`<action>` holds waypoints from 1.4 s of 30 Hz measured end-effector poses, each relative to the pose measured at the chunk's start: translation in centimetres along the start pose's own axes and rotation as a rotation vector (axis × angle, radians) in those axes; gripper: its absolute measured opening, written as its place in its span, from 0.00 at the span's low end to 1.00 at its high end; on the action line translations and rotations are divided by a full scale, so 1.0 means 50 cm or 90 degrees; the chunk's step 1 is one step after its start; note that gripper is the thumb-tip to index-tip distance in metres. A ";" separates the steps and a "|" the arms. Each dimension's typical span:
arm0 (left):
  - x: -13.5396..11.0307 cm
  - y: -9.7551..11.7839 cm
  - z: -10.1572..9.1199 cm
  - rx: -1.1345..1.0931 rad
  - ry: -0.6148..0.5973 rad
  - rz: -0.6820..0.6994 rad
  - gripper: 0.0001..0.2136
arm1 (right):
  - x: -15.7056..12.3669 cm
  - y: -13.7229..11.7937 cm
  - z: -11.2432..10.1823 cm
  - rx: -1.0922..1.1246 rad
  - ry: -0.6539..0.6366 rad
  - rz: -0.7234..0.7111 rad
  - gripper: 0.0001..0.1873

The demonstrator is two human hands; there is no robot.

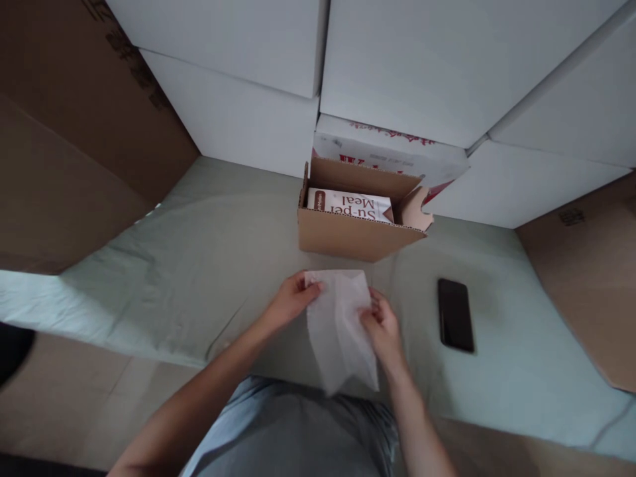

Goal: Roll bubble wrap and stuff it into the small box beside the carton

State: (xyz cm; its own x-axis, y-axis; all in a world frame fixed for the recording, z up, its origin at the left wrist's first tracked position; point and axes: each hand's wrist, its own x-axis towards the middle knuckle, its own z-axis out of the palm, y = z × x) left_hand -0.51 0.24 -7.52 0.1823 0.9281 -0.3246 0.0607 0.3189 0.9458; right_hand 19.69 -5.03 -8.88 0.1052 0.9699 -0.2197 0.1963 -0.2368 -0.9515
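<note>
Both my hands hold up a thin white translucent bag or sheet in front of me. My left hand pinches its upper left corner. My right hand grips its right edge, fingers closed on it. The sheet hangs down toward my lap. Just beyond it an open brown cardboard box rests on the pale green cloth. A white packet printed "Su-per Meal" lies inside the box.
A black phone lies face up on the cloth, right of my hands. Stacked white cartons form a wall behind the box. Brown cartons stand at the left and right.
</note>
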 end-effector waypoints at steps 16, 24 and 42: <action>0.015 -0.021 -0.045 0.603 0.051 0.176 0.13 | -0.031 0.004 0.021 -0.466 0.049 -0.242 0.38; 0.042 -0.047 -0.078 0.686 0.057 0.314 0.14 | -0.033 -0.010 -0.031 -0.634 0.011 -0.328 0.34; -0.030 -0.097 -0.018 0.831 -0.040 0.389 0.30 | -0.050 0.055 0.002 -0.681 0.015 -0.243 0.30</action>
State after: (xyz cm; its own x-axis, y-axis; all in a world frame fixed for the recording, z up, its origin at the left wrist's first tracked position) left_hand -1.96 -2.52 -11.60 0.5476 0.8316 0.0924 0.7898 -0.5502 0.2711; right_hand 19.86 -8.10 -10.97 -0.1232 0.9906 0.0599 0.9504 0.1352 -0.2803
